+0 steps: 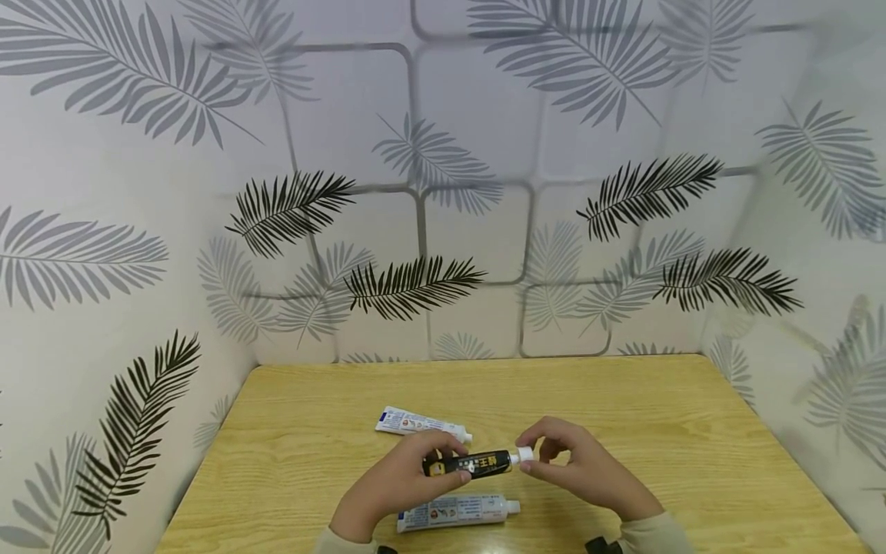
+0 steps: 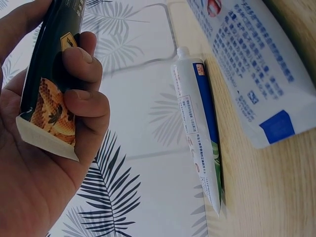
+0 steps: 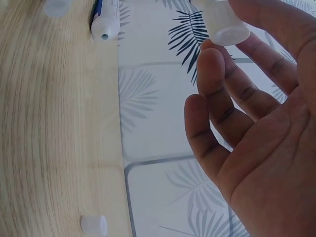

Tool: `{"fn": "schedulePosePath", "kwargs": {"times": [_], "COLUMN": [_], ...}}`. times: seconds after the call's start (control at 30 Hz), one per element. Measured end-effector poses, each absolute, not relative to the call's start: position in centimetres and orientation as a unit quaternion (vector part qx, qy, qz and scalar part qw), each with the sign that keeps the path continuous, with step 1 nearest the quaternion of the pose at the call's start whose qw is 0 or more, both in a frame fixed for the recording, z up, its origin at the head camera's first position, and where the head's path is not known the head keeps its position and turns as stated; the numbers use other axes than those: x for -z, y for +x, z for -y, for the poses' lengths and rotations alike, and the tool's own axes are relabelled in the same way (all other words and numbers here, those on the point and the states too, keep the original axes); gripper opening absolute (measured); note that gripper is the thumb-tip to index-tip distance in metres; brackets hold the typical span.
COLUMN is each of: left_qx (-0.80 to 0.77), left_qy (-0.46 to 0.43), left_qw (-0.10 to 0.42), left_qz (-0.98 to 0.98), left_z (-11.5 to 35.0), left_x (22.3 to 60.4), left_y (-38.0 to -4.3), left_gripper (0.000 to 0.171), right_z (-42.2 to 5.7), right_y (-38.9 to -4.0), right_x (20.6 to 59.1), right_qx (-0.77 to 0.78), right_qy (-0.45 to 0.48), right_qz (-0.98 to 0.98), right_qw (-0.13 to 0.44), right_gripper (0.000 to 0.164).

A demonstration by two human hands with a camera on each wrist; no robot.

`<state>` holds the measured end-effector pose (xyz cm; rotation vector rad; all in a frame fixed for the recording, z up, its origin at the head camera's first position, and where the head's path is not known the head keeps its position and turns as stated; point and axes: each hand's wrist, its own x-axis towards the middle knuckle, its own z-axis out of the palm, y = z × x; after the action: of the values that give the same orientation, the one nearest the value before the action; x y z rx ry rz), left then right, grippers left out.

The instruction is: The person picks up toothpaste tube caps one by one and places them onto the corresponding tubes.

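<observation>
My left hand (image 1: 404,481) grips a black toothpaste tube (image 1: 484,464) with yellow lettering, held over the table. In the left wrist view its crimped end and honeycomb picture show beside the curled fingers (image 2: 86,102). At the tube's other end, my right hand (image 1: 584,469) pinches its white cap (image 1: 525,454) between thumb and fingertips; a short pale neck shows between cap and tube. The right wrist view has the cap (image 3: 231,32) end-on, the other fingers loosely bent below. Behind the left hand lies a white toothpaste tube (image 1: 422,422); a second white tube (image 1: 460,511) lies in front.
A loose white cap (image 3: 94,225) rests on the wooden table (image 1: 291,446), visible only in the right wrist view. There the farther tube's nozzle (image 3: 104,35) shows a small hole. Leaf-patterned walls (image 1: 471,231) border the table at the back and sides.
</observation>
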<state>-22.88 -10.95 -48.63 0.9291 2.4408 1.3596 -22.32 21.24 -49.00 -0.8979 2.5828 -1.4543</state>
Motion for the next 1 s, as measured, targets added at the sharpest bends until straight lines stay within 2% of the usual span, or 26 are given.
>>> {"fn": "schedulePosePath", "kwargs": {"times": [0.43, 0.8, 1.0], "left_qx": [-0.457, -0.462, -0.461], "left_qy": [0.314, 0.321, 0.318], "left_qw": [0.099, 0.095, 0.093], "left_qz": [-0.826, -0.821, -0.823], "left_z": [10.9, 10.77, 10.69], "left_x": [48.42, 48.45, 48.39], "left_y": [-22.77, -22.81, -22.64], "left_gripper": [0.025, 0.023, 0.023], "right_z": [-20.53, -20.38, -20.29], "right_y": [-22.13, -22.24, -22.23], "right_x": [49.15, 48.91, 48.71], "right_qx": [0.462, 0.466, 0.469], "right_qy": [-0.296, -0.281, -0.268], "right_qz": [-0.836, -0.837, -0.838], "right_qw": [0.034, 0.055, 0.073], "right_gripper": [0.021, 0.013, 0.019]}}
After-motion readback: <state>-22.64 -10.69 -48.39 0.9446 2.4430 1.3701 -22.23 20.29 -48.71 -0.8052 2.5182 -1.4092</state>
